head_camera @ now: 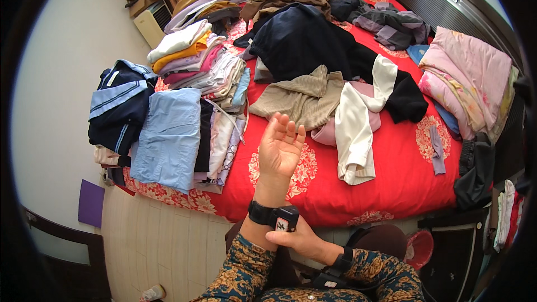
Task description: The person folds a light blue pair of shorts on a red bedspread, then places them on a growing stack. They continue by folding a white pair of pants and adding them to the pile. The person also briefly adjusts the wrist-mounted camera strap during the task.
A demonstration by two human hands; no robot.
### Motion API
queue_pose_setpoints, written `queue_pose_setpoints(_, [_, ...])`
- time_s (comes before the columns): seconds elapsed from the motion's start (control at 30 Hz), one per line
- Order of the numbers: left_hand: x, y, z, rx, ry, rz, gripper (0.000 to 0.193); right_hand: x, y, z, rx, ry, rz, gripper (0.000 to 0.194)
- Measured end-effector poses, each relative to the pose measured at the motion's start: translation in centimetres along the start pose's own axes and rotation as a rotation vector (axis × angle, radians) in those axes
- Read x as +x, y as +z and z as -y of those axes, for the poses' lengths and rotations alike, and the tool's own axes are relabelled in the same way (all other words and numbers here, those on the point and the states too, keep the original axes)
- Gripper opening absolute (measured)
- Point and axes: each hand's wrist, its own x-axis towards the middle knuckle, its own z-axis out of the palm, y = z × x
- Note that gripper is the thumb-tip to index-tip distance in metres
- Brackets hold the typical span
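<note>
My left hand is raised palm up with its fingers slightly curled and nothing in it, in front of a red bedspread. On that wrist sits a black strap with a small device. My right hand is at the device, its thumb below it; its other fingers are hidden behind the wrist. A second black strap is round my right wrist. Beyond my left fingertips lie a beige ribbed garment, a white long-sleeved garment and a black garment.
Folded light-blue fabric, a navy garment with a striped collar and a stack of folded clothes are on the left of the bed. A pink floral quilt lies at right. A red bin stands below the bed's edge.
</note>
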Motion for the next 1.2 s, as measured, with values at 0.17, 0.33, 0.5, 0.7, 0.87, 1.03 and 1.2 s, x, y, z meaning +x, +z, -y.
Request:
queue_pose_setpoints(0.17, [0.1,-0.9,-1.5,-0.351,-0.278,0.07,0.017,-0.7,-1.1,1.7,0.069,-0.026,0.19,0.083])
queue_pose_setpoints(0.33, [-1.0,0.0,-3.6,-0.556,-0.357,0.145,0.023,-0.2,-3.4,2.2,0.241,0.057,0.219,0.064])
queue_pose_setpoints(0.5, [-1.8,0.6,-4.3,-0.628,-0.346,0.155,0.026,0.7,-3.7,0.5,0.272,0.088,0.16,0.044])
queue_pose_setpoints(0.7, [-2.0,0.7,-4.3,-0.644,-0.354,0.13,0.025,1.3,-3.3,-0.9,0.318,0.078,0.18,0.036])
queue_pose_setpoints(0.87, [-1.9,0.6,-3.9,-0.636,-0.344,0.073,0.027,1.7,-3.9,-1.8,0.363,0.07,0.201,0.028])
queue_pose_setpoints(1.03, [-2.0,0.4,-3.4,-0.572,-0.333,0.09,0.024,1.9,-4.3,-2.1,0.51,0.112,0.24,0.029])
queue_pose_setpoints(1.2, [-1.8,0.1,-3.5,-0.552,-0.331,0.09,0.022,1.8,-4.3,-2.0,0.601,0.103,0.29,0.033])
